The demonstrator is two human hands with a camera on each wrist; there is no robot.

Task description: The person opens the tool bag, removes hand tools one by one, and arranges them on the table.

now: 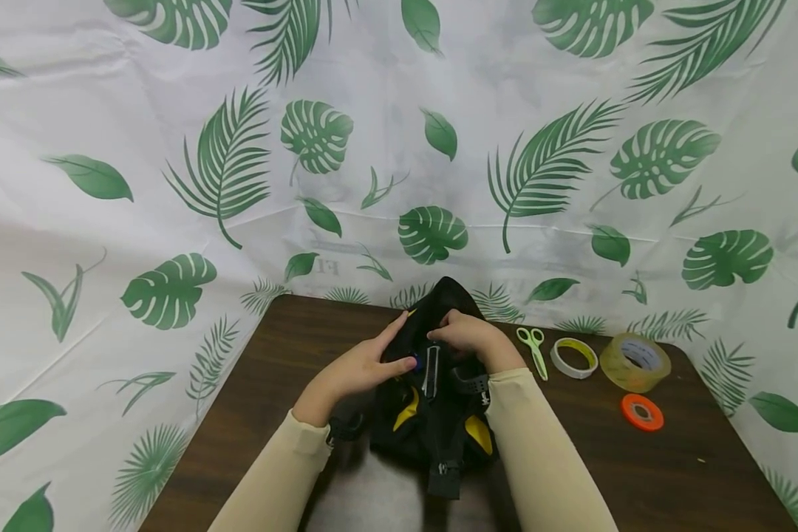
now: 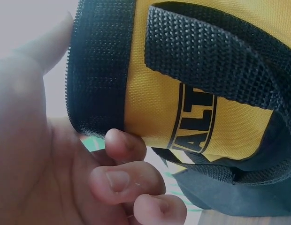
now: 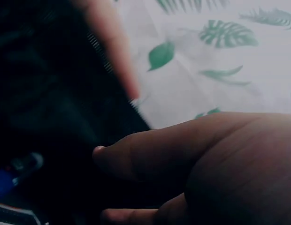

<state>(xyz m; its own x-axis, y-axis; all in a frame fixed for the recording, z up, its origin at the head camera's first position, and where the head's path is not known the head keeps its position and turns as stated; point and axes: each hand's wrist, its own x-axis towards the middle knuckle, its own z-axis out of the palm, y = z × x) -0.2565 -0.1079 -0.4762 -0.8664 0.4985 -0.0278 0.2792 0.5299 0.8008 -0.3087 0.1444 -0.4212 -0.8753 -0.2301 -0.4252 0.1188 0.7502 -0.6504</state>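
Note:
A black and yellow zippered tool bag stands at the table's middle with its mouth facing me. My left hand grips its left rim, thumb inside; in the left wrist view the fingers curl against the yellow outer side, below a black webbing handle. Reaching into the mouth, my right hand has its fingers extended in the right wrist view; I see nothing gripped there, though the dark interior hides detail. Near the left thumb are a blue item and a black, silver-edged oblong item.
To the right of the bag lie green scissors, a white tape roll, a wide clear tape roll and an orange tape roll. A leaf-patterned sheet hangs behind the brown table.

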